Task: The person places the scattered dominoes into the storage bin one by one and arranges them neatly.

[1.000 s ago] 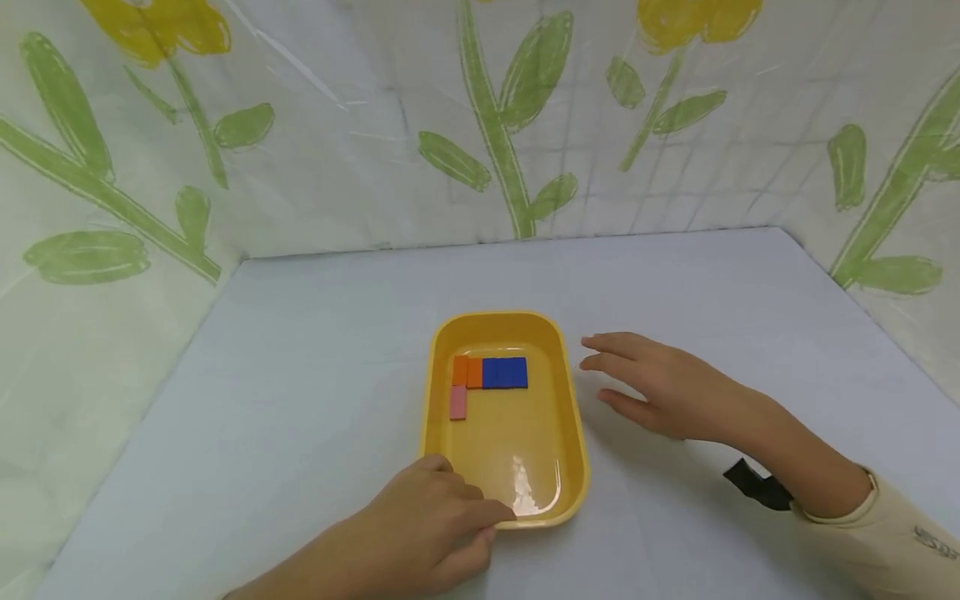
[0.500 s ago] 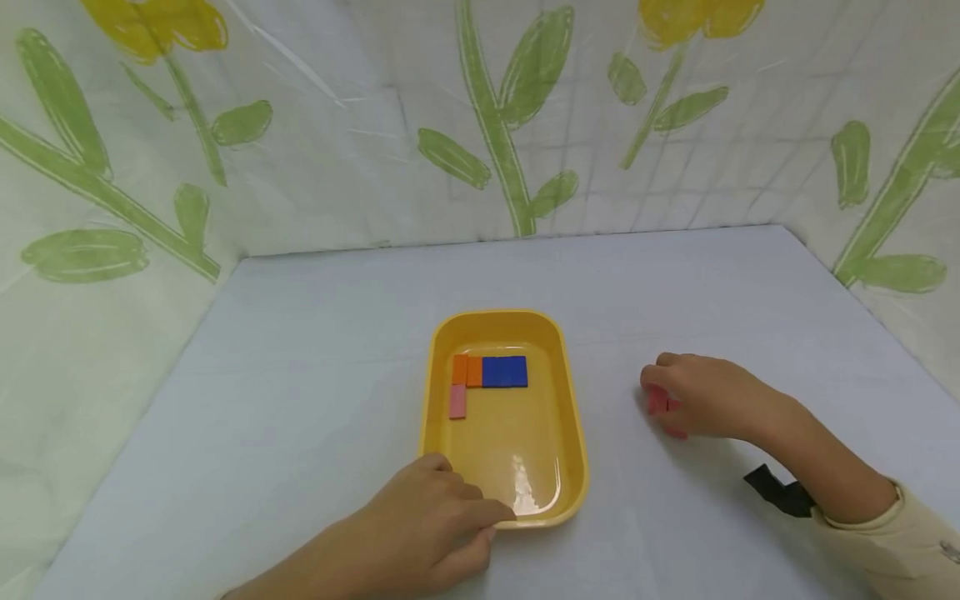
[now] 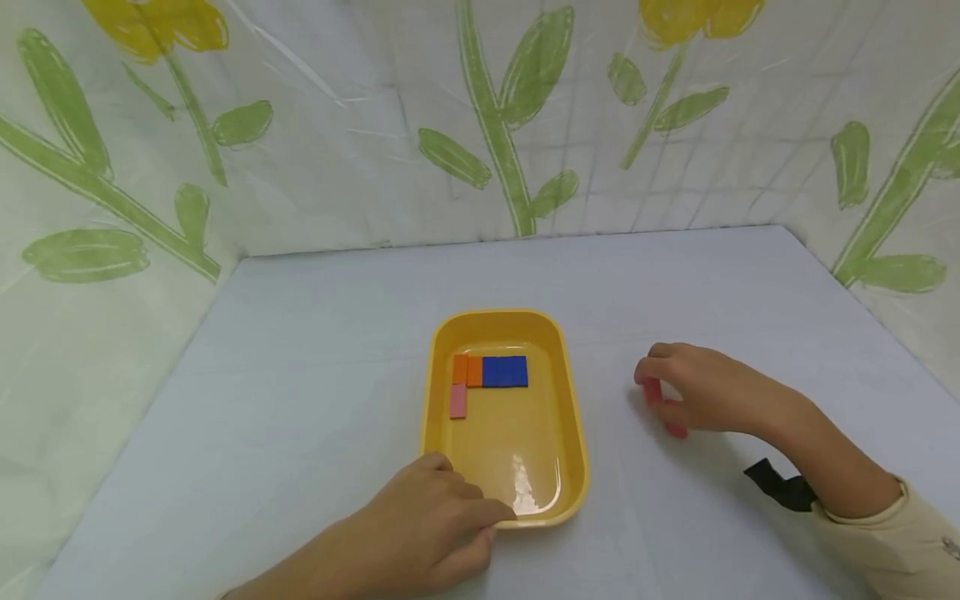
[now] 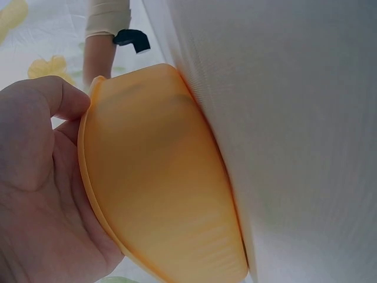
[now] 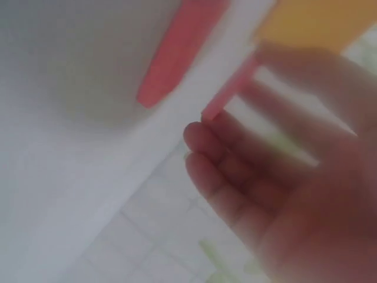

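Observation:
A yellow tray [image 3: 517, 454] stands on the table, its near-left rim gripped by my left hand [image 3: 420, 525]; the thumb also shows at the rim in the left wrist view. Inside the tray, orange tiles [image 3: 461, 370] and blue tiles [image 3: 505, 372] form a row, with a pink tile [image 3: 458, 402] below its left end. To the right of the tray, my right hand [image 3: 712, 387] pinches a pinkish-red tile [image 5: 232, 85], lifted off the surface in the blurred right wrist view. Another red tile [image 5: 179, 53] lies on the table under that hand, partly hidden by it in the head view.
The white table [image 3: 322, 375] surrounds the tray. Behind it rises a pale sheet [image 3: 337, 150] painted with green stems and yellow flowers. A black strap end [image 3: 780, 486] hangs by the right sleeve [image 3: 877, 533].
My right hand went rightward from beside the tray to the red tiles, and now raises one between its fingers. The left hand and the tray have stayed put.

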The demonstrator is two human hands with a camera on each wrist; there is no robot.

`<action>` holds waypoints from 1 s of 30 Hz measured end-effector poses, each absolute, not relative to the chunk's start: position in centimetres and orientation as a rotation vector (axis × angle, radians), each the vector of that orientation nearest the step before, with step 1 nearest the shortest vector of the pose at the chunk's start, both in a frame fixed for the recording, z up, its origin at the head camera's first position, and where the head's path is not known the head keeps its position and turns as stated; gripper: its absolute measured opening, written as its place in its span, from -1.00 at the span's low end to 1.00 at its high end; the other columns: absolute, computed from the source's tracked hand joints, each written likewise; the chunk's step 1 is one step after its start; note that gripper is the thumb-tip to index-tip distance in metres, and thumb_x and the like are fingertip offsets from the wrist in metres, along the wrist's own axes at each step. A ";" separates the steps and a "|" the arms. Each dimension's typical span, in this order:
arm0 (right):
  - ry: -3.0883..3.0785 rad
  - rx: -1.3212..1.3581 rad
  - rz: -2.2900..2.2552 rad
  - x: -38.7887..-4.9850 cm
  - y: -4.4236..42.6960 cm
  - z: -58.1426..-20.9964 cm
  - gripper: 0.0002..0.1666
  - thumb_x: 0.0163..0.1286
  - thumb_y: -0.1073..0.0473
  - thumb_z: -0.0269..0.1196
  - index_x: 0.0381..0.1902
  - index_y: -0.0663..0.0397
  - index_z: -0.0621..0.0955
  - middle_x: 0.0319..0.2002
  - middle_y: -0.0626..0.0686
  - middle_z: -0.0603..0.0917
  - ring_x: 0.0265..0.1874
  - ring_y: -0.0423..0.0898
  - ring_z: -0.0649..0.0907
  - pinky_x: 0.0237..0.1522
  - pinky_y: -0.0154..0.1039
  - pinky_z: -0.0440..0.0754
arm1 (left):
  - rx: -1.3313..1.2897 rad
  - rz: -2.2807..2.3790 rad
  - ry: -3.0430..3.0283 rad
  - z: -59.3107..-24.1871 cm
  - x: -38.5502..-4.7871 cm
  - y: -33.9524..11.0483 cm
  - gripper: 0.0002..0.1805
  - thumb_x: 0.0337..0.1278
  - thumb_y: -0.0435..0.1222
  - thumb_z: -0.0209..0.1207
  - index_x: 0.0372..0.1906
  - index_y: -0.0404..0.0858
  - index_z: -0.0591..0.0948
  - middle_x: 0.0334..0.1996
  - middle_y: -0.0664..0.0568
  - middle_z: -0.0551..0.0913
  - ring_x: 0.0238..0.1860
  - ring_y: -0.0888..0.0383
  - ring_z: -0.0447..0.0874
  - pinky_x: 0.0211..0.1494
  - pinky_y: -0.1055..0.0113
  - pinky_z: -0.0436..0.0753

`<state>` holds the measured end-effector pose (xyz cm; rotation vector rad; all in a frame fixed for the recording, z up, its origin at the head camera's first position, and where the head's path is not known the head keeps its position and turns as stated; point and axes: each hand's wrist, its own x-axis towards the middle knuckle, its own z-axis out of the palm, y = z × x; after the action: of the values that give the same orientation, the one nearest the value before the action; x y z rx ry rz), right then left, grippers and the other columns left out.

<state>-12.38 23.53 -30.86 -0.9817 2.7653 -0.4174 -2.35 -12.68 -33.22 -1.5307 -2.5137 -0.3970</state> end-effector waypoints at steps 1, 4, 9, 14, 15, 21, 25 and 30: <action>2.770 -0.997 -0.425 -12.4 23.5 -30.8 -0.74 0.18 0.36 0.34 -0.35 -0.16 0.62 -0.37 -0.19 0.51 -0.37 -0.17 0.52 -0.38 -0.33 0.55 | -1.529 -0.396 -2.509 -33.2 -2.4 -12.7 -0.81 0.09 -0.23 0.22 -0.18 0.03 0.72 -0.58 0.34 0.48 -0.53 0.41 0.39 -0.22 0.39 0.35; 2.767 -1.029 -0.450 -12.3 23.2 -30.6 -0.76 0.19 0.36 0.34 -0.30 -0.14 0.64 -0.29 -0.17 0.54 -0.32 -0.16 0.54 -0.34 -0.33 0.57 | -1.529 -0.395 -2.502 -33.2 -2.3 -12.7 -0.81 0.09 -0.23 0.22 -0.18 0.03 0.72 -0.59 0.34 0.47 -0.53 0.41 0.38 -0.22 0.39 0.34; 2.746 -1.069 -0.497 -12.1 22.6 -30.1 -0.71 0.18 0.37 0.30 -0.37 -0.21 0.57 -0.28 -0.17 0.51 -0.43 -0.26 0.50 -0.41 -0.36 0.53 | -1.535 -0.387 -2.492 -33.3 -2.4 -12.7 -0.81 0.07 -0.24 0.23 -0.18 0.03 0.71 -0.59 0.34 0.46 -0.53 0.42 0.37 -0.23 0.41 0.33; 2.759 -1.094 -0.506 -11.7 22.0 -29.6 -0.69 0.20 0.36 0.29 -0.37 -0.24 0.54 -0.28 -0.19 0.48 -0.45 -0.28 0.48 -0.43 -0.38 0.51 | -1.539 -0.381 -2.500 -33.4 -2.4 -12.7 -0.81 0.07 -0.23 0.23 -0.18 0.03 0.70 -0.59 0.34 0.47 -0.53 0.42 0.38 -0.24 0.41 0.31; 2.764 -1.098 -0.502 -11.7 21.9 -29.5 -0.69 0.20 0.36 0.29 -0.37 -0.25 0.54 -0.27 -0.20 0.48 -0.43 -0.27 0.47 -0.43 -0.38 0.51 | -1.538 -0.380 -2.501 -33.4 -2.4 -12.7 -0.81 0.08 -0.23 0.23 -0.18 0.03 0.70 -0.59 0.34 0.46 -0.53 0.42 0.38 -0.24 0.41 0.31; 2.801 -1.174 -0.470 -11.4 21.2 -28.9 -0.75 0.21 0.34 0.30 -0.30 -0.18 0.58 -0.23 -0.18 0.49 -0.36 -0.23 0.47 -0.43 -0.40 0.51 | -1.539 -0.380 -2.474 -33.5 -2.5 -12.7 -0.81 0.04 -0.24 0.23 -0.20 0.02 0.70 -0.60 0.34 0.44 -0.54 0.42 0.36 -0.25 0.43 0.31; 2.837 -1.259 -0.443 -11.4 20.7 -28.8 -0.76 0.21 0.32 0.32 -0.29 -0.18 0.58 -0.25 -0.19 0.49 -0.32 -0.21 0.48 -0.39 -0.39 0.51 | -1.542 -0.384 -2.472 -33.5 -2.5 -12.7 -0.81 0.04 -0.24 0.23 -0.20 0.02 0.69 -0.60 0.35 0.43 -0.54 0.43 0.36 -0.24 0.42 0.31; 2.878 -1.381 -0.439 -11.4 20.1 -28.8 -0.76 0.19 0.27 0.37 -0.33 -0.21 0.57 -0.27 -0.21 0.50 -0.31 -0.25 0.47 -0.35 -0.37 0.52 | -1.540 -0.390 -2.484 -33.5 -2.5 -12.7 -0.81 0.06 -0.24 0.23 -0.19 0.02 0.70 -0.60 0.35 0.44 -0.53 0.43 0.36 -0.24 0.42 0.32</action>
<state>-11.44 20.14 -28.75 -1.3809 2.8775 -0.4390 -2.49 -12.73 -33.48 -1.5400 -2.4839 -0.3896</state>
